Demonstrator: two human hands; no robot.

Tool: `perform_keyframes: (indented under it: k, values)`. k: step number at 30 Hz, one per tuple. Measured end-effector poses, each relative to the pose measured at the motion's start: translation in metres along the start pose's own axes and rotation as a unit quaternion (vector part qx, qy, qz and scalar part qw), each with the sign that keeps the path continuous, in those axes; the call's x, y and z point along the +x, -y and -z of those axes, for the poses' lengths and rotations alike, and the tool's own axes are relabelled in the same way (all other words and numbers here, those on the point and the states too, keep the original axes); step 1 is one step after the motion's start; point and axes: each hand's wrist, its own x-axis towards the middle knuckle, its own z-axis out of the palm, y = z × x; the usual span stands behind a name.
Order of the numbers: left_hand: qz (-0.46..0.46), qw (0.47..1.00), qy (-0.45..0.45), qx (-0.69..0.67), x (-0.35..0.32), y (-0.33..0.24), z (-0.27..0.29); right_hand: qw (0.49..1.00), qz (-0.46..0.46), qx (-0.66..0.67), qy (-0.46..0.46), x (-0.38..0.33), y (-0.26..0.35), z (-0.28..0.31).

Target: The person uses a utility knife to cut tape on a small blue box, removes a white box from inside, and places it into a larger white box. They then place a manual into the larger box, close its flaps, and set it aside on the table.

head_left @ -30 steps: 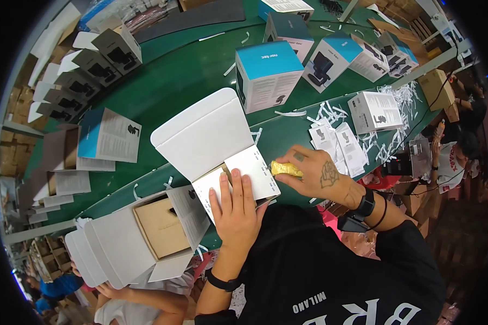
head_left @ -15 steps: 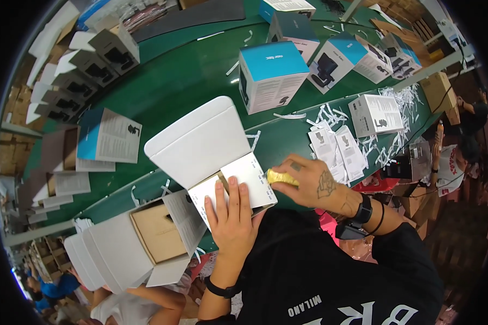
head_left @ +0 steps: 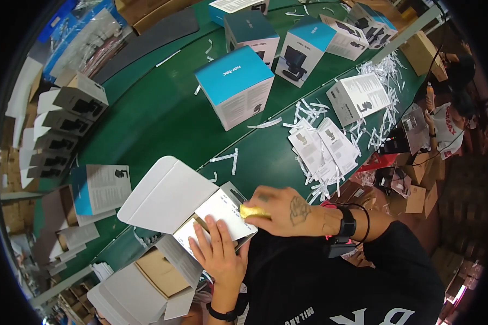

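A white carton [head_left: 219,208] stands in front of me at the table edge. Its large lid flap [head_left: 167,194] is folded back to the far left, and its two inner flaps are folded inward with a narrow gap between them. Across these flaps lies my left hand [head_left: 222,264], fingers stretched out and somewhat spread. My right hand [head_left: 288,211] is wrapped round a small yellow object [head_left: 251,212] at the right edge of the inner flap, which carries a row of small dark marks. The yellow object is partly covered by my fingers, so its kind cannot be told.
An open carton [head_left: 126,295] with a brown cardboard insert [head_left: 161,272] stands at lower left. Closed blue-topped boxes [head_left: 236,81] stand farther back. Printed leaflets [head_left: 322,146] and paper strips [head_left: 382,73] lie at right, beside a white box [head_left: 359,97]. More open cartons [head_left: 65,116] line the left.
The whole view has shifted, so most table items appear farther left. My left hand stays on the flaps, and my right hand still holds the yellow object at the flap's right edge.
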Motion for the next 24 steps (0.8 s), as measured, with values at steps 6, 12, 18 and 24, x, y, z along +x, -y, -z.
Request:
perform_keyframes:
  k: [6,12,18,24]
  values:
    - [0.001,1.000,0.011,0.024,-0.001,-0.001,-0.003,0.993,0.060,-0.094,-0.030,-0.006,0.003,-0.006]
    - [0.002,0.999,-0.009,0.048,-0.003,-0.007,-0.006,0.988,0.101,-0.060,-0.095,-0.012,-0.011,-0.017]
    - [0.015,0.999,-0.003,0.043,-0.007,-0.003,-0.006,0.974,0.214,0.000,-0.078,-0.013,-0.005,-0.025]
    - [0.036,0.998,-0.051,-0.008,-0.009,-0.003,-0.014,0.985,-0.011,0.171,-0.020,0.012,0.005,-0.015]
